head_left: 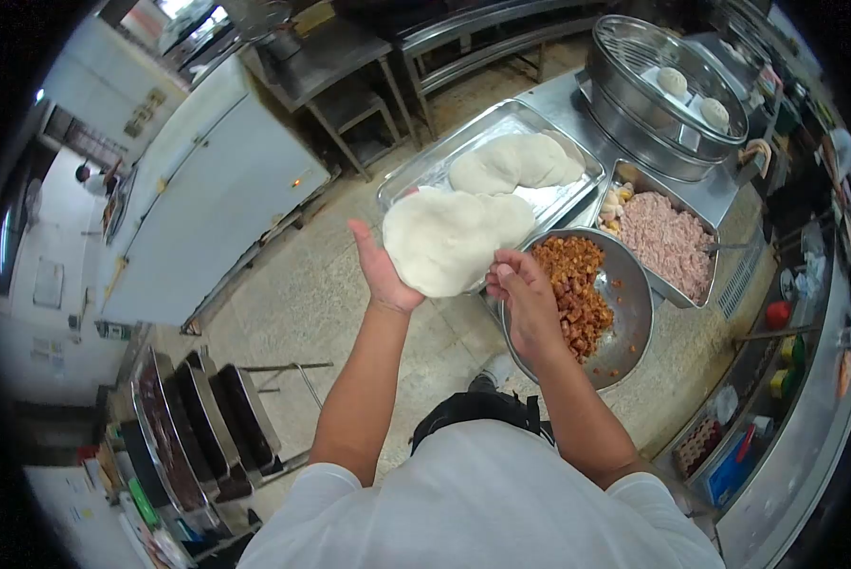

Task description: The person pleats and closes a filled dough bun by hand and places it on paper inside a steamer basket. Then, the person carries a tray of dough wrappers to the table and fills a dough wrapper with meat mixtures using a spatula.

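Note:
A large flat round of white dough (435, 242) lies across my left hand (387, 273), with the thumb out to the side and the fingers hidden beneath it. At the dough's right edge, my right hand (530, 303) is closed in a pinch, its fingertips at the rim. More dough rounds (515, 161) overlap on a metal tray (402, 180) just beyond. Below my right forearm and wrist sits a steel bowl (639, 327) of diced reddish-brown filling (572, 284).
Right of the tray, a rectangular pan holds pink minced meat (667, 242) with a utensil in it. A round steamer (624, 114) with white buns (672, 82) stands behind. Dark-filled tins (202, 408) are at lower left, near a white chest freezer (217, 199).

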`<state>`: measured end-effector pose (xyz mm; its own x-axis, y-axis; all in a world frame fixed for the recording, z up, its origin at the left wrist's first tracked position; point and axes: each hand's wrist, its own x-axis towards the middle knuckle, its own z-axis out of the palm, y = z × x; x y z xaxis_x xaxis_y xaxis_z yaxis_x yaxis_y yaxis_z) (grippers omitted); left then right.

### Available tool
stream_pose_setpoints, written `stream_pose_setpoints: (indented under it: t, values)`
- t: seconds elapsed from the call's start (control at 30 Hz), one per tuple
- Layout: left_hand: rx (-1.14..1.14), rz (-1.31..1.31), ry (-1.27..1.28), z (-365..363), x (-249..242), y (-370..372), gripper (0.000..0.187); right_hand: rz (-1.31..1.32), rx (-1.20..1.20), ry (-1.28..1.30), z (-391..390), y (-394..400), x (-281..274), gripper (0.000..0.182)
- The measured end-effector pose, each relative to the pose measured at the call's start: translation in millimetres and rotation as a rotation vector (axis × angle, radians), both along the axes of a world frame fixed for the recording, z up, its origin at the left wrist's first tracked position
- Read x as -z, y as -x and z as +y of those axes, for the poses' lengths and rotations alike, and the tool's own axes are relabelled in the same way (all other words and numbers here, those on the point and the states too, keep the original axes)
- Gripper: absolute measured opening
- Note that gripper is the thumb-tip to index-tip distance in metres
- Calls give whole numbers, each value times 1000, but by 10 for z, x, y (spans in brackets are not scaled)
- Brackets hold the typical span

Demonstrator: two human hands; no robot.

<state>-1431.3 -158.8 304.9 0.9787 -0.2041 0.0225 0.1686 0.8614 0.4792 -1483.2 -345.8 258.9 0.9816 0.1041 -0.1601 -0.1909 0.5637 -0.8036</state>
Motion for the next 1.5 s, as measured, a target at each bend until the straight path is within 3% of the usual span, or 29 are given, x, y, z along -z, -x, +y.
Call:
stream_pose_setpoints:
  t: [0.1,0.13,0.17,0.2,0.27,0.3,0.37,0.43,0.47,0.5,0.57,0.6,0.7,0.83,0.9,0.97,1.03,1.1,1.23,1.3,1.33,1.37,1.43,1.5]
  values:
    - [3,57,41,-105,118,540,107,165,64,-26,59,407,-95,47]
    - [-40,-60,-122,-231,78,716,104,172,60,-12,59,508,-131,47]
    - [-84,-166,-278,-339,96,913,101,203,68,-169,45,608,-158,53]
    - [48,-218,-501,-410,181,1132,97,247,68,-229,-31,754,-69,56]
    - [-5,-731,-1233,-609,313,1446,83,241,-60,-482,-247,889,126,61]
    - [-26,-714,-1223,-646,317,1628,83,189,-197,-677,-367,918,207,63]
    - [-185,-661,-1316,-631,218,2013,83,242,-274,-710,-431,1039,39,62]
    - [-393,-157,-905,-466,559,2267,99,288,-293,-729,-435,1262,0,63]
    - [-486,101,-661,-432,586,2360,106,338,-423,-627,-454,1290,57,64]
    - [-521,109,-658,-415,592,2454,106,345,-457,-620,-486,1273,73,64]
    - [-126,188,-92,-433,590,2730,115,500,-754,-583,-502,1333,-46,66]
    - [-91,222,30,-521,594,2870,120,444,-888,-601,-593,1338,-144,66]
    - [-168,117,196,-997,485,3024,121,256,-919,-498,-1179,1370,-271,68]
    - [-98,-10,224,-1937,360,2778,119,97,-811,-295,-1996,1247,-346,75]
    - [-213,-93,224,-2501,261,2615,115,60,-805,-283,-2526,1097,-460,77]
    - [-208,-50,225,-2962,366,2431,113,25,-796,-283,-2982,934,-524,79]
    - [-213,-2,248,-3355,406,2316,112,-22,-810,-113,-3398,786,-566,81]
    - [-224,172,78,-3663,390,2147,112,-42,-808,-53,-3678,656,-540,80]
    - [-222,-23,259,-4041,498,2007,106,-91,-806,-95,-4015,414,-544,73]
    - [-201,-3,293,-4160,600,1941,103,-335,-726,254,-4145,231,-516,62]
    - [-160,70,316,-4179,730,1878,103,-372,-652,417,-4217,153,-530,46]
    - [-121,139,339,-4197,824,1806,103,-375,-628,427,-4325,43,-528,46]
    - [-115,163,422,-4259,895,1674,103,-900,-417,1507,-4677,-235,-439,38]
    - [-154,-16,303,-4328,802,1570,99,-935,-264,1677,-5043,-584,-200,18]
